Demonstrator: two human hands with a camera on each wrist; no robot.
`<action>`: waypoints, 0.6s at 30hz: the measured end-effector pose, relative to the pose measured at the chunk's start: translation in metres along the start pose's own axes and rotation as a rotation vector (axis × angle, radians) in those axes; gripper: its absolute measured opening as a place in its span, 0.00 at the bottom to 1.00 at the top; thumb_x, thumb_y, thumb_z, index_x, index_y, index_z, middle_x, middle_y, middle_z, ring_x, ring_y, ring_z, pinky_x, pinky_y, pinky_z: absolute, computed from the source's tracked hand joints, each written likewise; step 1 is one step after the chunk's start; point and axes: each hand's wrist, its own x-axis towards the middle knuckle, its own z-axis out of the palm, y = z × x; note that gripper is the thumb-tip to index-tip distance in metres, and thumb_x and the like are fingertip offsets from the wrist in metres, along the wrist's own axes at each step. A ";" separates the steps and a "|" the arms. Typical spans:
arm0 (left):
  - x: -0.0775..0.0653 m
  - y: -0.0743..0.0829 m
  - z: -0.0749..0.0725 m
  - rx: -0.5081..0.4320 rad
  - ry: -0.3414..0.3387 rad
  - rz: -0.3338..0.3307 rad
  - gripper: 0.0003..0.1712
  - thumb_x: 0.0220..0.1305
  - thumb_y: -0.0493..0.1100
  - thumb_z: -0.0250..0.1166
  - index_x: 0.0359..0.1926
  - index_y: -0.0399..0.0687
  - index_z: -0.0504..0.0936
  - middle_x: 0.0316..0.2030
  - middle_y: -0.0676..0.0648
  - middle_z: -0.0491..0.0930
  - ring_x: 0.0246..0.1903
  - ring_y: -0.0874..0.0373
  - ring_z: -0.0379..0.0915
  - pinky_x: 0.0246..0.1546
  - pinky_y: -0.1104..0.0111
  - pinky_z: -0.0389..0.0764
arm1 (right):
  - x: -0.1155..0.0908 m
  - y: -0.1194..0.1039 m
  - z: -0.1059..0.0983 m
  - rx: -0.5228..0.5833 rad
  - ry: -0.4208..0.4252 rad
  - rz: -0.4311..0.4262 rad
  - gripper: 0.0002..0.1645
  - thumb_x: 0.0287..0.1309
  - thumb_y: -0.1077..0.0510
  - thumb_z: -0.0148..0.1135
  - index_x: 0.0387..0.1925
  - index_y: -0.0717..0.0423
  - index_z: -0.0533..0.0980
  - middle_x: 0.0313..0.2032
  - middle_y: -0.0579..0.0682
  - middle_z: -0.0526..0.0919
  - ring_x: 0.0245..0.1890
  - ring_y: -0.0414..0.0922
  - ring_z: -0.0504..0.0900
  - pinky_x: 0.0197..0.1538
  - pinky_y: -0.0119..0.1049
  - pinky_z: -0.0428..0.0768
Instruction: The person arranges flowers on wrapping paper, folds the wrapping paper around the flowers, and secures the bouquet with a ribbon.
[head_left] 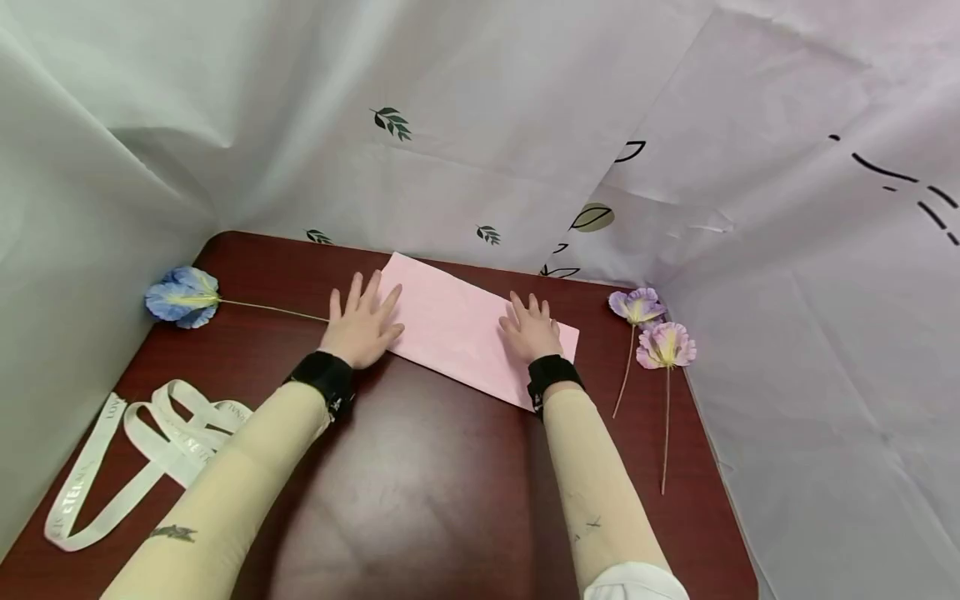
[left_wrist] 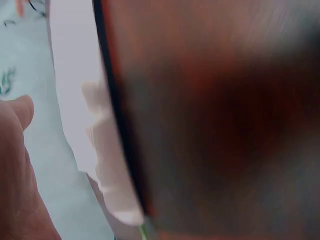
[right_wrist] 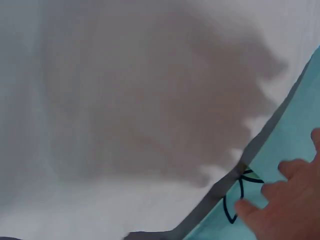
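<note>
A flat pink sheet (head_left: pixel 457 325), which looks like folded paper, lies aslant near the table's back edge. Over its left end my left hand (head_left: pixel 362 325) spreads its fingers. My right hand (head_left: pixel 532 329), fingers also apart, is over the right end. In the right wrist view, the right hand (right_wrist: pixel 287 200) casts a broad shadow on the pale sheet (right_wrist: pixel 75 210). The left wrist view has part of the left hand (left_wrist: pixel 20 170) at its edge, with the sheet (left_wrist: pixel 75 75) beyond. Whether either palm touches the sheet is unclear. Neither hand grips anything.
Left of the sheet lies a blue flower (head_left: pixel 182 297), its stem reaching toward my left hand. A white lettered ribbon (head_left: pixel 176 454) is looped at the left front, partly behind my forearm. A purple flower (head_left: pixel 635 305) and a pink flower (head_left: pixel 667 345) lie rightward. Pale curtains (head_left: pixel 480 100) border the table (head_left: pixel 420 492).
</note>
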 end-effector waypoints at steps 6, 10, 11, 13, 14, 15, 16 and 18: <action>-0.021 0.014 0.018 -0.102 -0.014 0.082 0.40 0.77 0.63 0.47 0.82 0.60 0.47 0.81 0.41 0.31 0.78 0.36 0.21 0.69 0.32 0.34 | -0.012 0.026 0.004 0.041 -0.015 -0.057 0.39 0.75 0.38 0.44 0.80 0.44 0.52 0.79 0.62 0.48 0.78 0.66 0.41 0.74 0.65 0.49; -0.030 0.025 0.028 -0.128 -0.008 0.100 0.40 0.77 0.64 0.46 0.82 0.61 0.47 0.81 0.41 0.34 0.78 0.35 0.24 0.69 0.31 0.37 | -0.018 0.039 0.006 0.029 0.004 -0.067 0.38 0.75 0.40 0.46 0.79 0.46 0.55 0.78 0.63 0.50 0.78 0.66 0.41 0.74 0.66 0.48; -0.032 0.028 0.031 -0.132 -0.006 0.102 0.39 0.77 0.64 0.46 0.82 0.60 0.48 0.81 0.41 0.34 0.78 0.35 0.25 0.69 0.32 0.37 | -0.019 0.041 0.007 0.028 0.012 -0.069 0.38 0.74 0.40 0.47 0.79 0.47 0.56 0.78 0.63 0.51 0.78 0.66 0.42 0.73 0.66 0.48; -0.034 0.036 0.038 -0.135 -0.005 0.112 0.39 0.77 0.64 0.46 0.81 0.59 0.50 0.81 0.42 0.36 0.78 0.35 0.26 0.69 0.32 0.38 | -0.019 0.045 0.008 0.010 0.037 -0.074 0.37 0.74 0.41 0.49 0.78 0.48 0.59 0.77 0.63 0.56 0.78 0.65 0.45 0.73 0.65 0.50; -0.035 0.040 0.042 -0.134 -0.011 0.117 0.38 0.77 0.64 0.46 0.81 0.59 0.51 0.81 0.42 0.37 0.78 0.36 0.27 0.70 0.32 0.38 | -0.019 0.046 0.008 0.008 0.051 -0.076 0.36 0.74 0.43 0.50 0.77 0.49 0.60 0.76 0.63 0.59 0.78 0.64 0.47 0.74 0.65 0.51; -0.036 0.044 0.046 -0.138 -0.022 0.122 0.38 0.77 0.63 0.46 0.81 0.59 0.52 0.81 0.42 0.38 0.78 0.36 0.27 0.70 0.32 0.38 | -0.018 0.046 0.009 0.004 0.069 -0.079 0.35 0.74 0.44 0.51 0.77 0.49 0.62 0.74 0.62 0.62 0.77 0.64 0.50 0.73 0.64 0.52; -0.037 0.049 0.049 -0.141 -0.034 0.125 0.38 0.77 0.63 0.47 0.81 0.59 0.53 0.81 0.42 0.39 0.78 0.36 0.27 0.70 0.33 0.37 | -0.018 0.046 0.009 0.002 0.088 -0.083 0.34 0.73 0.45 0.52 0.76 0.51 0.63 0.73 0.62 0.65 0.76 0.64 0.53 0.73 0.62 0.54; -0.038 0.057 0.055 -0.146 -0.061 0.129 0.37 0.77 0.63 0.47 0.80 0.60 0.54 0.81 0.42 0.39 0.78 0.37 0.26 0.70 0.33 0.35 | -0.016 0.045 0.010 -0.006 0.115 -0.088 0.33 0.73 0.48 0.54 0.74 0.52 0.66 0.71 0.62 0.68 0.75 0.63 0.58 0.74 0.59 0.57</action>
